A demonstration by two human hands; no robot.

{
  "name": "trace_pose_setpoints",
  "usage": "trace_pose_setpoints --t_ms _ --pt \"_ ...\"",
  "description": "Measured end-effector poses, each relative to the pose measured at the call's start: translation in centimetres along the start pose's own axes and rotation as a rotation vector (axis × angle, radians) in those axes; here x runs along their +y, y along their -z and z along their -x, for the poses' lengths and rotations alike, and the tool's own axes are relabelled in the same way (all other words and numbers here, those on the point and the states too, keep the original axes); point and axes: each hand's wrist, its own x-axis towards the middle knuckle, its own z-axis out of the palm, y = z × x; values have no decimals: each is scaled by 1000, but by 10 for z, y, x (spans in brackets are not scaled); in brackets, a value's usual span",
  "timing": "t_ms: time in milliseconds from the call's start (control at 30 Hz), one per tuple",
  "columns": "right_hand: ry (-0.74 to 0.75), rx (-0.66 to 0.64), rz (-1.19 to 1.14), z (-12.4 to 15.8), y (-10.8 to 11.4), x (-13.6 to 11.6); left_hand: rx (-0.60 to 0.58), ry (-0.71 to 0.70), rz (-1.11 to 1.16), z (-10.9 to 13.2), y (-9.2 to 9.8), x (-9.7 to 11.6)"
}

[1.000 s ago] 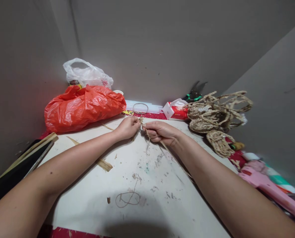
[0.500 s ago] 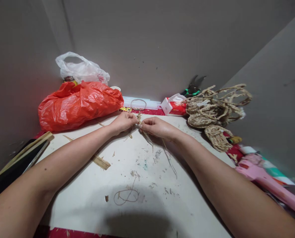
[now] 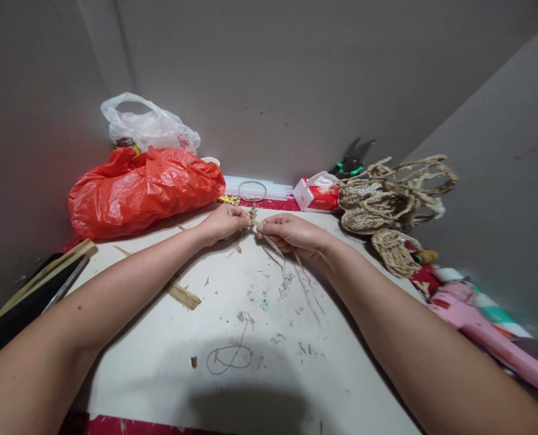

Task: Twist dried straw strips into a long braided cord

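Observation:
Both hands meet over the far part of the white tabletop (image 3: 160, 362). With thumb and fingertips pinched, my left hand (image 3: 226, 222) holds a small bundle of straw-coloured plant fibre (image 3: 253, 214), whose knotted upper end sticks up between the hands. My right hand (image 3: 293, 232) is closed at the fingertips on the thin fibre strands (image 3: 275, 248) of the same piece. Loose strands trail from under it towards me. The exact spot where the fingers grip is too small to make out. Below lies a thin looped cord (image 3: 229, 360).
A red plastic bag (image 3: 144, 193) stands at the back left, a white bag (image 3: 148, 124) behind it. Braided straw rope coils (image 3: 377, 205), a tissue pack (image 3: 318, 193) and green-handled pliers (image 3: 351, 166) are at the back right. A pink tool (image 3: 486, 329) lies right. Dry strip scraps (image 3: 185, 296) dot the table.
My right hand has turned slightly and shifted a little right, and the trailing strands have swung with it. My left hand stays almost in place, still pinching the bundle.

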Motion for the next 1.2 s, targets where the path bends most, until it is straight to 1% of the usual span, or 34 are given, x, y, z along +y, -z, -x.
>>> trace_pose_setpoints --t_ms 67,167,267,433,567,667,767,900,933,1100,1133,1200 --pt "10 -8 41 0 0 0 0 1 3 0 0 0" --pt "34 9 168 1 -2 0 -17 19 4 -1 0 1" --pt "80 97 333 3 -6 -2 -13 39 -25 -1 -1 3" --pt "213 245 659 2 -9 -2 1 35 -64 -1 -2 5" --pt "253 322 935 -1 -8 3 48 51 -105 -5 -3 3" --pt "286 353 1032 -2 -8 5 56 69 -114 -7 -4 1" --pt "292 354 1000 0 -9 4 55 75 -104 -8 -4 2" --pt "200 244 822 5 -10 -3 53 65 -113 -8 -4 2" --pt "188 238 799 5 -9 -4 54 64 -117 -8 -4 2" --pt "190 303 780 6 -4 -6 68 56 -151 -8 -7 1" --pt "184 296 733 6 -5 -6 71 53 -155 -8 -7 1" --pt "151 264 561 8 -9 -7 77 45 -152 -8 -8 0"
